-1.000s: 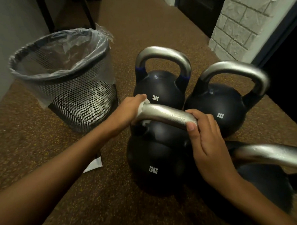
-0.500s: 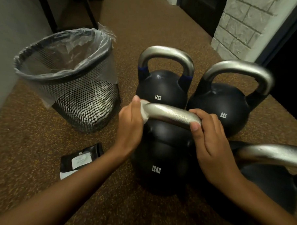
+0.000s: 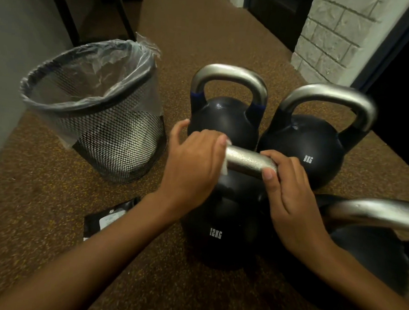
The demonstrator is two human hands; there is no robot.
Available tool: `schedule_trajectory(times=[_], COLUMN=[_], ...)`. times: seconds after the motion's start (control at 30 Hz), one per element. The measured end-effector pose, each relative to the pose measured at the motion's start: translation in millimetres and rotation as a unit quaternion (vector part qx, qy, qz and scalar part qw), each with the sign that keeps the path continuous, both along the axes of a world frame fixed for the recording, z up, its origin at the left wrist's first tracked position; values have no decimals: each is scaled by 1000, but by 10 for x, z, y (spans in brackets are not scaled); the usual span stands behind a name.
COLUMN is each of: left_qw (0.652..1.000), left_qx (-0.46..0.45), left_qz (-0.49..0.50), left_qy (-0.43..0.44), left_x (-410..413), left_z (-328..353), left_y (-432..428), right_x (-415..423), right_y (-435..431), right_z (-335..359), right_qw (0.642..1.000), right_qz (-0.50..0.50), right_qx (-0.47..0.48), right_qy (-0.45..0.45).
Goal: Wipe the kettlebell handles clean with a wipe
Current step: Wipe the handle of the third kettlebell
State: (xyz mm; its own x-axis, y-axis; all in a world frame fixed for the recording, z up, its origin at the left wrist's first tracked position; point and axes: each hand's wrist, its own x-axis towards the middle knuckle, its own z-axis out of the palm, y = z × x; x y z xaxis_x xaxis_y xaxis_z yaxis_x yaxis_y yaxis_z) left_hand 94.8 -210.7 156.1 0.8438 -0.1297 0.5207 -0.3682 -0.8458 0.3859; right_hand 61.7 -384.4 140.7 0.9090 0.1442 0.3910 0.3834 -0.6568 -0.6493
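Observation:
Several black kettlebells with steel handles stand on the brown floor. On the near 12KG kettlebell [image 3: 218,235], my left hand [image 3: 193,166] wraps a white wipe [image 3: 224,168] round the left end of its handle [image 3: 247,160], which looks wet. My right hand [image 3: 288,196] grips the same handle's right end, thumb on the front. Behind stand another 12KG kettlebell [image 3: 224,118] and an 8KG kettlebell [image 3: 304,147]. A fourth kettlebell [image 3: 368,251] sits at the right, its handle [image 3: 379,213] partly cut off by the frame.
A black mesh waste bin [image 3: 106,131] with a clear liner stands at the left. A black wipe packet [image 3: 107,219] lies on the floor, partly under my left forearm. A white brick pillar [image 3: 330,36] and dark doorways are behind.
My left hand has turned over the top of the handle's left end with the wipe and slid slightly right. The right hand keeps its grip. The packet has come into view.

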Motion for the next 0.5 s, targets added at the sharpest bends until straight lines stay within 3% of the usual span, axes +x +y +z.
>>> schedule_trajectory(times=[0.07,0.2,0.33,0.4,0.5], left_qw=[998,997,995,996,999], left_qx=[39,9,-97,-72,21], left_qz=[-21,-50,-11,-2,-25], left_qy=[-39,-58,32,43,-24], left_x=[-53,-109,7,43,-4], left_z=[10,-112,-80,-17,8], left_y=[-40,50,108,50,-25], right_x=[-2,-1,-4,-1,1], right_y=[-1,-25,-28,-22,-24], right_z=[7,23,14,8,9], right_qw=[1000,1000,1000,1000,1000], right_qz=[2,16,13,11,12], right_qx=[1,-5,-4,-4,-3], right_qy=[2,17,7,4,3])
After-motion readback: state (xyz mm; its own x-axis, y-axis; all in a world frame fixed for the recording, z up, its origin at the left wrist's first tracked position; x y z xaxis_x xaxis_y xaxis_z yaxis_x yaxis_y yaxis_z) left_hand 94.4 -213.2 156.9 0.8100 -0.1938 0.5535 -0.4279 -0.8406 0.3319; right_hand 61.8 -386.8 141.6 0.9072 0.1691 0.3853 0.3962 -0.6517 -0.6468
